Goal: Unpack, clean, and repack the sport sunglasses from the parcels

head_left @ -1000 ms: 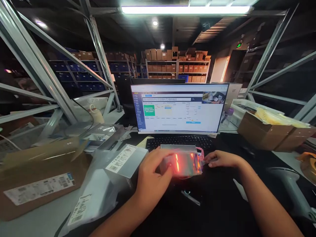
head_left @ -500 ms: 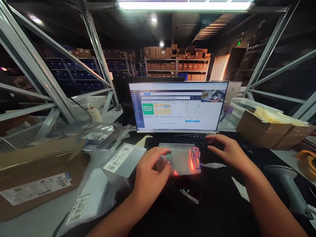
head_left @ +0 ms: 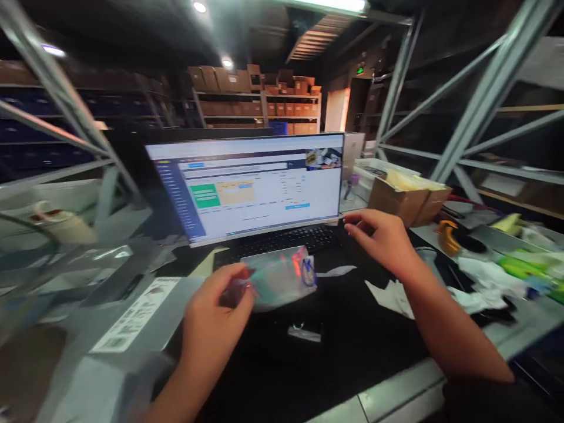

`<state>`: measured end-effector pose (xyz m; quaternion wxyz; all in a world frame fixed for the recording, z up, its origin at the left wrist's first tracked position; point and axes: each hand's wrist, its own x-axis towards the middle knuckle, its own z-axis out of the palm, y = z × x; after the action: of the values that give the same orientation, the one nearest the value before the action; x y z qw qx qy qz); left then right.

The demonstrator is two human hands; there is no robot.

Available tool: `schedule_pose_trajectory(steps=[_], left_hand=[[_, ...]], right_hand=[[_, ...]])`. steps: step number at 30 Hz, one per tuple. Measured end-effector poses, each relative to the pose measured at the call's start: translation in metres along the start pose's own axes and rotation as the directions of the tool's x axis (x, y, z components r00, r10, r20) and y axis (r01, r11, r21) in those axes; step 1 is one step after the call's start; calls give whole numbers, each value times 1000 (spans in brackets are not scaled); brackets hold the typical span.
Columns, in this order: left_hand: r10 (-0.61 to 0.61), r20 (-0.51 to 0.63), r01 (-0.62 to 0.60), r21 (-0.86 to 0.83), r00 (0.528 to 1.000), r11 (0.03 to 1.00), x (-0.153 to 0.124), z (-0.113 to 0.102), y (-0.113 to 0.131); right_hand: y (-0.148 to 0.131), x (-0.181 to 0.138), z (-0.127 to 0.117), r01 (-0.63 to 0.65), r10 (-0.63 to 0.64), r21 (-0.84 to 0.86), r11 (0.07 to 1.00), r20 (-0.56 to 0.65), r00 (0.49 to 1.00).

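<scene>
My left hand pinches the left end of a clear plastic bag between thumb and fingers. A blue loop shows at the bag's right end, with a reddish glow beside it; the contents are too blurred to name. My right hand is raised past the right end of the black keyboard, apart from the bag. Its fingers point left, thumb and forefinger apart, and I see nothing between them. A small clear strip lies on the black mat in front of the bag.
A lit monitor stands behind the keyboard. At left lies a grey package with a white label. To the right are open cardboard boxes, a yellow tape dispenser, a barcode scanner and crumpled white wrapping.
The view has swung to the right, bringing the wrapping on the right into sight. My left hand still holds the bag. My right hand stays raised, its thumb and forefinger closer together.
</scene>
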<state>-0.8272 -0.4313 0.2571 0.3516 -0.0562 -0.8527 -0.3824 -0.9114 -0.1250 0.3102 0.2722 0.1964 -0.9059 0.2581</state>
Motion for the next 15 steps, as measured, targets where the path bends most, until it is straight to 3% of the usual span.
schedule_pose_trajectory(steps=[2,4,6,8,11,15], left_hand=[[0,14,0,0,1000,1000,1,-1,-4],[-5,39,5,12,999,1000,1,-3,-6],[-19,50,17,35,999,999,-1,-5,-4],[-46,47,44,47,998,998,-3,-7,3],[-116,-6,117,48,993,992,-6,-8,17],[-169,-77,173,52,983,983,-7,-9,27]], right_hand=[[28,-7,-20,-110,151,-226,968,169,974],[55,-27,-31,-187,324,-375,908,344,881],[76,-54,-34,-230,421,-417,879,455,785],[89,-80,-30,-272,470,-421,865,493,732],[96,-107,-19,-335,526,-429,839,482,701],[98,-118,-3,-357,524,-409,840,441,729]])
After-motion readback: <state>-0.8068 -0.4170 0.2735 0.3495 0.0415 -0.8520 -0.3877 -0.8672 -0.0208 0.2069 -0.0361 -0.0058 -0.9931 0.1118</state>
